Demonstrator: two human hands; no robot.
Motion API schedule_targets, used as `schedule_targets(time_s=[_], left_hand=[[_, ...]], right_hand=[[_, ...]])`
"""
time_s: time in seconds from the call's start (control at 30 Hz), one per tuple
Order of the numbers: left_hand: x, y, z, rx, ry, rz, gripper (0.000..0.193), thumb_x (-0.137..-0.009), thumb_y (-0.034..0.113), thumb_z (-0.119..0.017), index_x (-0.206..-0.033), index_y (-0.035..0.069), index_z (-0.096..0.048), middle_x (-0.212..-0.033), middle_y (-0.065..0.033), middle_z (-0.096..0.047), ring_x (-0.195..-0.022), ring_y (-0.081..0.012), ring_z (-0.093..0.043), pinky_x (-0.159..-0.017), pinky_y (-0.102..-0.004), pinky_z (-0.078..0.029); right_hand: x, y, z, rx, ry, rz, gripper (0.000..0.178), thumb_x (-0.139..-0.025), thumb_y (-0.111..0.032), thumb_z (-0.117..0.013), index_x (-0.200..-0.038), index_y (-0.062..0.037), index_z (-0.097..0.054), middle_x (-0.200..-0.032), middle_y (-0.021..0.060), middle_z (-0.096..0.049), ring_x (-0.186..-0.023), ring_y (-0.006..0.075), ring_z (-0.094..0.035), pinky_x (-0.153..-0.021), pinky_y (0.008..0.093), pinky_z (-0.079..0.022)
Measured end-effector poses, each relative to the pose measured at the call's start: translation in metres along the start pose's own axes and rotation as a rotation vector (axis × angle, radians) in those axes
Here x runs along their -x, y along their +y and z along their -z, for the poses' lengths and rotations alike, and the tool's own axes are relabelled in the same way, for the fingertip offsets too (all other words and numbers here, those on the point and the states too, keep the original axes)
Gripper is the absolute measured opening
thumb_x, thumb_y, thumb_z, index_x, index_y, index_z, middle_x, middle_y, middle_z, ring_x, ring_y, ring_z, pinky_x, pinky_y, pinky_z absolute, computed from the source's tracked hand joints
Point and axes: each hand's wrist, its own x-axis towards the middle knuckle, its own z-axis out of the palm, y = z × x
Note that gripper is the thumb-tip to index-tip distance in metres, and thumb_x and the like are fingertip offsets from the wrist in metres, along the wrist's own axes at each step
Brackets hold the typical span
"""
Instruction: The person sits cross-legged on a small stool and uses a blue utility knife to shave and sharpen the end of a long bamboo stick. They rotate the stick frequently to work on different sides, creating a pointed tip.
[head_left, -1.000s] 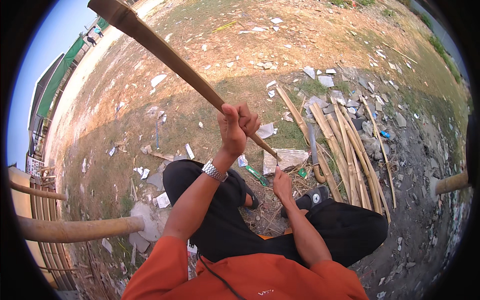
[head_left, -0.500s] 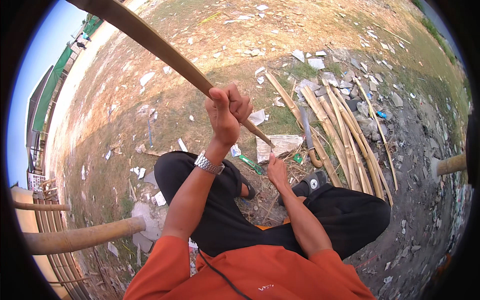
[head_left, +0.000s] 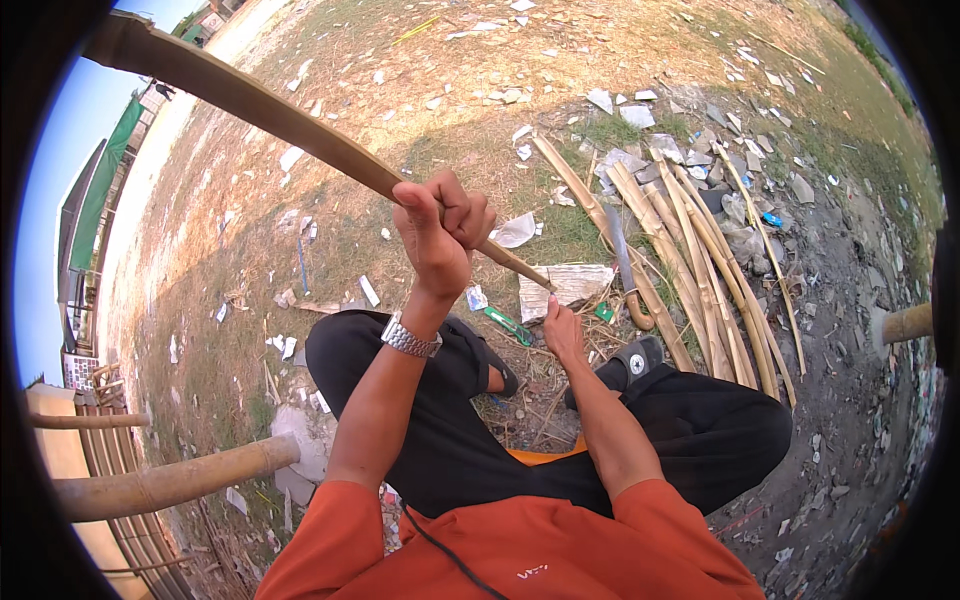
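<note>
A long, flat bamboo strip (head_left: 290, 122) slants from the upper left down to a pale, split wooden block (head_left: 590, 284) on the ground. My left hand (head_left: 440, 230) is closed round the strip partway along, thumb on top. At the lower end, my right hand (head_left: 562, 332) has its fingers curled and its thumb against or just beside the tip. Whatever is inside those fingers is hidden. Left of that hand lies a green cutter (head_left: 510, 326). To its right, a knife (head_left: 622, 255) with a curved wooden handle rests by the split bamboo.
Several split bamboo pieces (head_left: 690, 270) lie side by side at the right. Scraps and broken stone (head_left: 640, 116) litter the grass beyond. Bamboo poles stick in from the left (head_left: 180, 478) and right (head_left: 905, 325). My bent knees (head_left: 720, 430) flank the work spot.
The strip's upper end has swung a little left and down, with my left hand shifting slightly the same way. My right hand stays by the lower tip. The whole view has moved slightly.
</note>
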Motion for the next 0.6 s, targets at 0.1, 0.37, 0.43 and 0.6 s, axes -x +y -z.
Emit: schedule_targets(time_s=[0.1, 0.37, 0.43, 0.6], left_hand=[[-0.003, 0.002, 0.001, 0.019, -0.019, 0.012, 0.063, -0.083, 0.073, -0.026, -0.059, 0.014, -0.025, -0.045, 0.0064, -0.017, -0.040, -0.0062, -0.009, -0.040, -0.0253, -0.010], [-0.003, 0.006, 0.004, 0.027, -0.054, -0.017, 0.063, -0.083, 0.072, -0.027, -0.060, 0.013, -0.025, -0.045, 0.0066, -0.016, -0.039, -0.0060, -0.008, -0.038, -0.0249, -0.010], [-0.002, 0.004, 0.007, 0.031, -0.054, -0.013, 0.062, -0.084, 0.071, -0.027, -0.060, 0.013, -0.025, -0.045, 0.0066, -0.016, -0.039, -0.0060, -0.008, -0.038, -0.0249, -0.010], [-0.011, 0.001, -0.009, 0.029, 0.138, -0.071, 0.058, -0.088, 0.066, -0.028, -0.063, 0.014, -0.024, -0.049, 0.0063, -0.016, -0.042, -0.0063, -0.011, -0.041, -0.0245, -0.012]], right_hand=[[-0.010, 0.010, -0.004, 0.058, -0.009, -0.078, 0.061, -0.094, -0.044, -0.028, -0.098, 0.0053, -0.063, -0.097, 0.0351, -0.057, -0.097, 0.0499, -0.053, -0.089, 0.0518, -0.040], [-0.013, 0.023, -0.009, 0.144, -0.062, -0.139, 0.061, -0.093, -0.046, -0.028, -0.104, 0.0033, -0.062, -0.105, 0.0325, -0.057, -0.102, 0.0457, -0.054, -0.090, 0.0490, -0.041], [-0.013, 0.023, -0.001, 0.211, -0.097, -0.118, 0.061, -0.093, -0.047, -0.029, -0.105, 0.0036, -0.062, -0.106, 0.0312, -0.058, -0.102, 0.0441, -0.055, -0.090, 0.0487, -0.042], [-0.054, 0.014, 0.033, 0.308, -0.251, 0.092, 0.061, -0.095, -0.043, -0.027, -0.100, 0.0083, -0.060, -0.098, 0.0322, -0.059, -0.090, 0.0426, -0.060, -0.084, 0.0490, -0.045]])
